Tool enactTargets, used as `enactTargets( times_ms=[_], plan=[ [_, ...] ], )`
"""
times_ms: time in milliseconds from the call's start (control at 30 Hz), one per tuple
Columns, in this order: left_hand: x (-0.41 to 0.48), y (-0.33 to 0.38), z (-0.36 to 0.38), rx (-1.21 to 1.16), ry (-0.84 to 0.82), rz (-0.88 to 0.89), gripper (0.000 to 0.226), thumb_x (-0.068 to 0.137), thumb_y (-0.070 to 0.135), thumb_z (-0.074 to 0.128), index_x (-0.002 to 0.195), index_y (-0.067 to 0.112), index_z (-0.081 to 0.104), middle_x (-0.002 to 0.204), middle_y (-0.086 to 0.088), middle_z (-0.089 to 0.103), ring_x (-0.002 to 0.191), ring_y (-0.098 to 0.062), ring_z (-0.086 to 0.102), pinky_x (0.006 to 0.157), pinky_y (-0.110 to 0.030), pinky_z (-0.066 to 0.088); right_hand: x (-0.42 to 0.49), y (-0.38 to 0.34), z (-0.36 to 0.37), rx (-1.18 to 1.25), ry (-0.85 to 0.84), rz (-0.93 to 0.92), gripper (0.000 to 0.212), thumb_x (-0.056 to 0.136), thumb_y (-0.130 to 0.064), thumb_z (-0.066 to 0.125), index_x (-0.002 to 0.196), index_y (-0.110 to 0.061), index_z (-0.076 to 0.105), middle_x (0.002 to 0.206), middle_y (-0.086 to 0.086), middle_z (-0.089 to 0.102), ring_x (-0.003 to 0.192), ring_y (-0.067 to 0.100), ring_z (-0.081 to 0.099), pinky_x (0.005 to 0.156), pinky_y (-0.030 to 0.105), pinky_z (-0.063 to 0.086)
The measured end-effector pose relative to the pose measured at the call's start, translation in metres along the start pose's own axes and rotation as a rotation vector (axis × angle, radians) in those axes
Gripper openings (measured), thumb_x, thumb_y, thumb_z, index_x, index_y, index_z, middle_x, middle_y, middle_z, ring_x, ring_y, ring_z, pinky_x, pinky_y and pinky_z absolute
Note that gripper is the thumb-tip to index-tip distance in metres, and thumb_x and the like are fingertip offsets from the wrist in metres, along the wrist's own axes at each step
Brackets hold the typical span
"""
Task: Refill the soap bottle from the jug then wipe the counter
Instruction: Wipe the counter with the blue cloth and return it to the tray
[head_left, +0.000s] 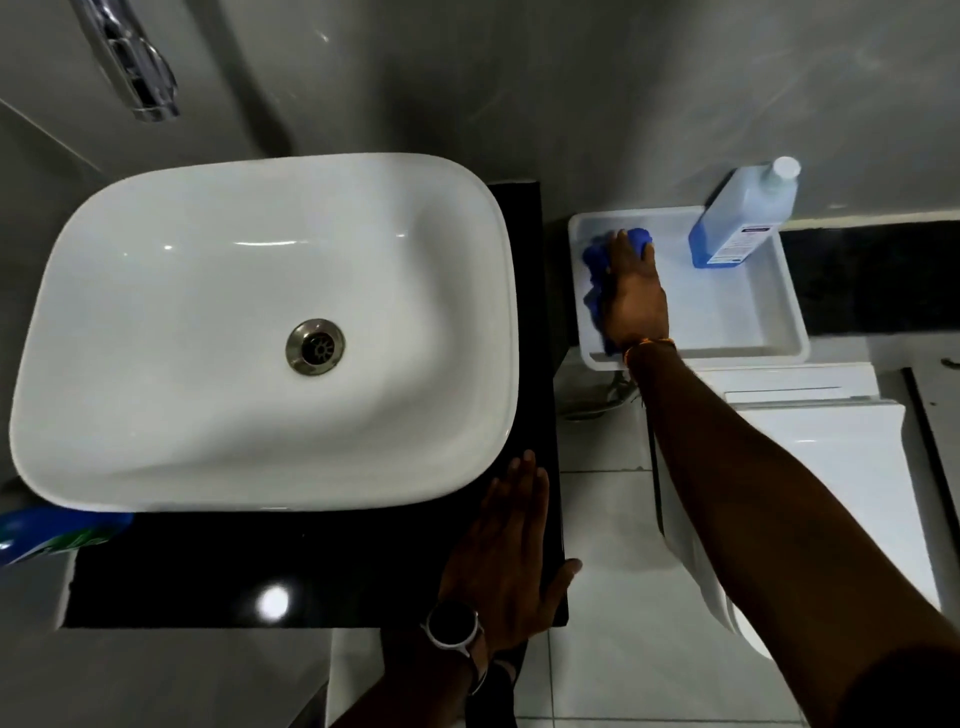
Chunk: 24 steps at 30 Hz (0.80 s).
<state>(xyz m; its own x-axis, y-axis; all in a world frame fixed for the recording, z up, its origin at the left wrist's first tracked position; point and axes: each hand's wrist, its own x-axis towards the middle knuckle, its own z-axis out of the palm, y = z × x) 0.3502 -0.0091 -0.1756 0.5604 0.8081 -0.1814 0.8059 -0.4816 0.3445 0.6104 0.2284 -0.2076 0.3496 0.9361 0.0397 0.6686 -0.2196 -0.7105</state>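
Note:
My right hand (635, 291) reaches into a white plastic tray (753, 317) at the right and lies on a blue cloth (595, 265), its fingers curled over the cloth's far end. A jug (740, 218) of blue liquid with a white cap stands in the tray's far right corner. My left hand (511, 551) rests flat with straight fingers on the black counter (311, 566), at its right front corner. A blue and green object (57, 532), perhaps the soap bottle, shows only in part at the left edge.
A white basin (260, 332) with a metal drain (315, 347) covers most of the counter. A chrome tap (135, 67) hangs from the wall at the top left. The tray sits on a white toilet cistern (810, 415). White floor tiles (608, 649) lie between.

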Motion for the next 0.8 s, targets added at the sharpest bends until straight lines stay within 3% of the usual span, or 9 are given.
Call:
enactTargets(
  times_ms=[67,100,133,200,267,367,467,600,800],
  plan=[
    [0.001,0.0,0.002,0.001,-0.002,0.002,0.09,0.096,0.065,0.034,0.158,0.007,0.005,0.169,-0.014,-0.001,0.158,-0.029,0.001,0.128,-0.038,-0.002,0.005,-0.001,0.005,-0.029,-0.029,0.017,0.055,0.09,-0.066,0.059,0.134,-0.034,0.057,0.088,0.009,0.069,0.075,0.025,0.061,0.067,0.038,0.053],
    [0.001,0.0,0.002,0.006,-0.004,0.002,0.09,0.096,0.065,0.034,0.158,0.007,0.006,0.169,-0.014,-0.001,0.158,-0.029,0.001,0.128,-0.038,-0.002,0.008,0.001,0.007,-0.112,-0.061,0.0,0.055,0.094,-0.059,0.058,0.142,-0.033,0.051,0.097,0.012,0.071,0.084,0.027,0.065,0.076,0.041,0.056],
    [0.001,0.0,0.002,0.012,-0.009,0.0,0.09,0.096,0.065,0.034,0.158,0.007,0.006,0.169,-0.014,-0.001,0.158,-0.029,0.001,0.128,-0.038,-0.003,0.008,-0.001,0.008,-0.214,-0.131,-0.012,0.055,0.1,-0.044,0.056,0.152,-0.028,0.043,0.12,0.016,0.069,0.106,0.032,0.066,0.093,0.046,0.055],
    [0.0,0.001,0.001,0.016,-0.017,-0.004,0.09,0.096,0.065,0.034,0.158,0.007,0.006,0.169,-0.014,-0.001,0.158,-0.029,0.001,0.128,-0.037,-0.004,0.008,0.014,0.012,-0.365,-0.316,-0.03,0.057,0.107,-0.021,0.047,0.16,-0.015,0.028,0.163,0.014,0.035,0.15,0.043,0.029,0.121,0.056,0.031],
    [0.0,0.001,0.0,0.014,-0.021,-0.007,0.09,0.096,0.066,0.034,0.158,0.007,0.006,0.169,-0.013,-0.001,0.158,-0.028,0.001,0.127,-0.038,-0.003,0.007,0.023,0.014,-0.476,-0.419,-0.022,0.057,0.11,-0.028,0.035,0.163,-0.015,0.016,0.172,0.008,0.009,0.156,0.043,0.004,0.125,0.059,0.017],
    [0.0,0.001,0.001,0.016,-0.012,-0.008,0.09,0.096,0.066,0.034,0.158,0.008,0.007,0.169,-0.013,0.0,0.158,-0.028,0.001,0.127,-0.038,-0.001,0.006,0.023,0.014,-0.538,-0.492,0.006,0.061,0.111,-0.036,0.026,0.164,-0.02,0.003,0.172,0.005,-0.007,0.157,0.039,-0.008,0.126,0.06,0.007],
    [0.001,0.001,-0.002,0.017,0.001,-0.003,0.089,0.096,0.066,0.033,0.158,0.008,0.006,0.169,-0.013,0.0,0.158,-0.028,0.001,0.127,-0.039,0.002,0.008,0.013,0.005,-0.549,-0.533,0.036,0.063,0.11,-0.037,0.028,0.164,-0.021,0.0,0.172,0.005,-0.01,0.156,0.04,-0.012,0.125,0.064,0.002],
    [0.001,0.002,-0.003,0.003,-0.017,0.0,0.09,0.096,0.066,0.033,0.159,0.009,0.003,0.169,-0.012,-0.003,0.158,-0.027,-0.002,0.127,-0.038,0.001,-0.002,-0.016,-0.021,-0.462,-0.344,0.03,0.063,0.109,-0.032,0.035,0.164,-0.013,0.01,0.172,0.01,0.002,0.156,0.043,-0.005,0.123,0.067,0.01],
    [-0.002,0.005,-0.018,0.02,-0.073,-0.028,0.093,0.095,0.066,0.034,0.158,0.011,-0.006,0.169,-0.009,-0.013,0.157,-0.025,-0.009,0.126,-0.039,-0.002,-0.063,-0.094,-0.099,-0.277,-0.002,-0.046,0.053,0.111,-0.021,0.036,0.159,-0.003,0.025,0.169,0.015,0.02,0.156,0.044,0.006,0.125,0.059,0.015]
  ],
)
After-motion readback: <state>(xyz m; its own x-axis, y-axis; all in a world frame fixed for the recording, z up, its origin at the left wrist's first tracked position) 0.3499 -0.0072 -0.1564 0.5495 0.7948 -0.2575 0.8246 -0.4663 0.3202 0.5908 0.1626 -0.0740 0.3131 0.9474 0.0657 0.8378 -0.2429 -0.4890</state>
